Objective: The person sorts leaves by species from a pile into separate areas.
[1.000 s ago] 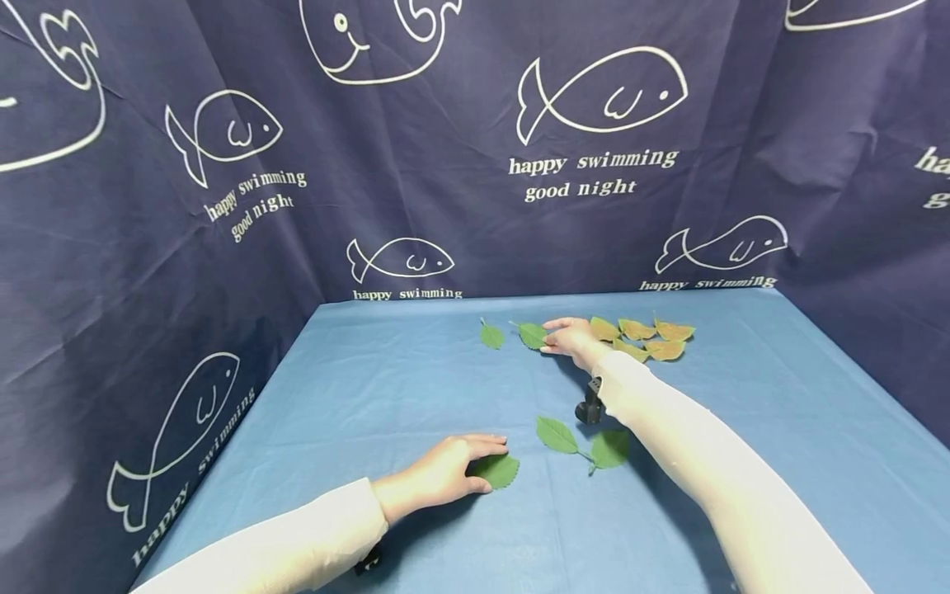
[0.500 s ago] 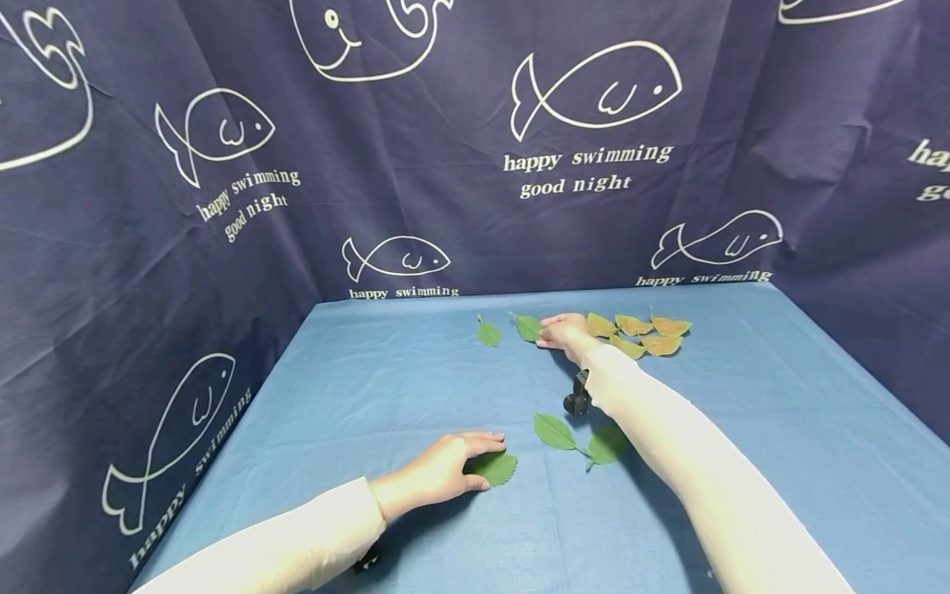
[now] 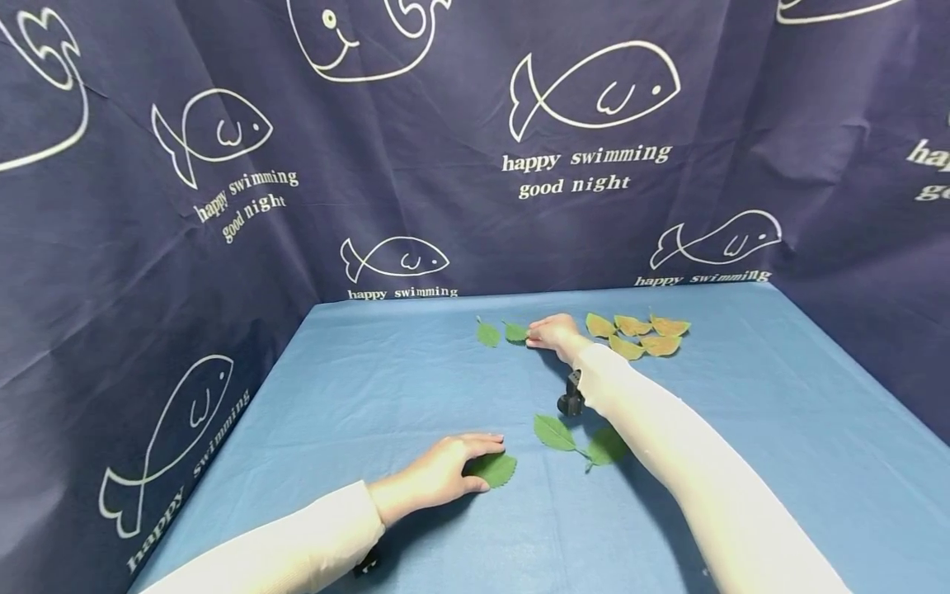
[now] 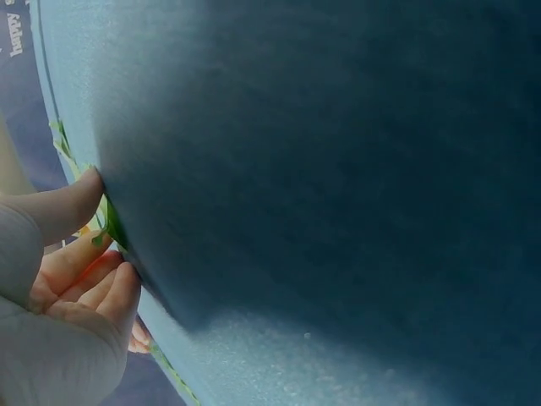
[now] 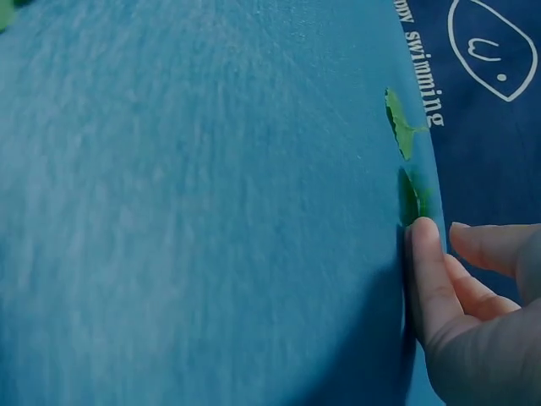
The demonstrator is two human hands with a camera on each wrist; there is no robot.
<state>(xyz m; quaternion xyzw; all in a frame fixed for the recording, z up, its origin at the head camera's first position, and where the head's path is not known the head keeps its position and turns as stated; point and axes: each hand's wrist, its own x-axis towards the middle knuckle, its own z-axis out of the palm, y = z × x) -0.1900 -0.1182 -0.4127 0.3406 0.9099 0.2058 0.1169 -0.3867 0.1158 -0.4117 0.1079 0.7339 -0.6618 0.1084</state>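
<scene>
In the head view my right hand [image 3: 552, 332] is at the back of the table, its fingertips at the right edge of a green leaf [image 3: 516, 332]. The right wrist view shows a fairly straight finger [image 5: 433, 279] touching that leaf [image 5: 409, 196], with the thumb apart from it. Another green leaf [image 3: 487, 334] lies just to the left. Nearer the front, my left hand [image 3: 445, 472] rests over a green leaf [image 3: 496, 469], thumb and fingers spread on either side. The left wrist view shows part of this leaf [image 4: 112, 227] between thumb and fingers; its stem end is by a fingertip.
Several yellow-brown leaves [image 3: 634, 337] lie in two rows right of my right hand. Two green leaves, one on the left [image 3: 553, 432] and one [image 3: 607, 445] partly behind the right sleeve, lie mid-table. Dark fish-printed cloth [image 3: 475, 165] hangs around the blue table [image 3: 386, 371].
My right hand has moved left, and the green leaf at its fingertips has slid left toward the neighbouring leaf. My left hand stays in place over its leaf.
</scene>
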